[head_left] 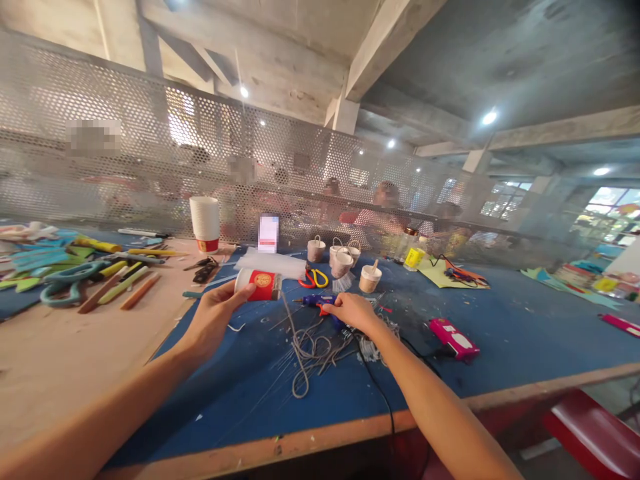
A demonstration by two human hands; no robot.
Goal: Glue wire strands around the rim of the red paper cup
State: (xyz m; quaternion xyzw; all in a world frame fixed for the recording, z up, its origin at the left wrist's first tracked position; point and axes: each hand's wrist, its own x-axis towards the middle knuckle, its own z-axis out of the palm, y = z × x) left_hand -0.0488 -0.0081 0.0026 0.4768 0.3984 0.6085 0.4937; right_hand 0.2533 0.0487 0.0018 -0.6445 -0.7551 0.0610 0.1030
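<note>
In my left hand (227,303) is a red and white paper cup (260,285), tipped on its side, fingers closed round its base end. Grey cord (299,353) trails from the cup's right end down to a loose tangle on the blue table mat. My right hand (354,312) is closed on a blue glue gun (313,301) with an orange trigger; its nozzle points left, below and right of the cup. Most of the gun's handle is hidden by my fingers. Just behind lie scissors (314,279) with red and yellow handles.
Several small cord-wrapped buckets (316,249) stand behind the glue gun. A stack of paper cups (204,223) is at back left, near craft tools and teal scissors (70,280). A pink box (454,339) lies right. A perforated metal screen (210,147) crosses behind; people sit beyond it.
</note>
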